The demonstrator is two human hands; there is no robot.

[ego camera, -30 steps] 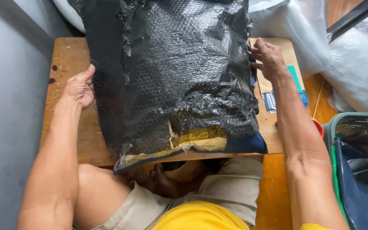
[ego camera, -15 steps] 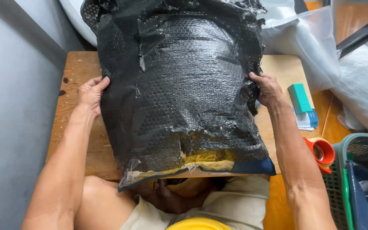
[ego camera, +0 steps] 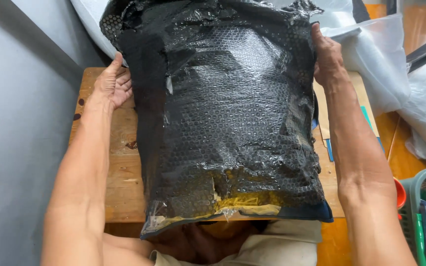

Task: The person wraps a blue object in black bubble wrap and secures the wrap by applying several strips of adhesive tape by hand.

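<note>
My left hand (ego camera: 110, 86) presses open-palmed against one edge of the big parcel (ego camera: 228, 123) wrapped in glossy black bubble wrap; my right hand (ego camera: 327, 56) grips the opposite edge. The bulky, dimpled parcel stands over the worn wooden table (ego camera: 119, 162), torn low to show yellow.
</note>
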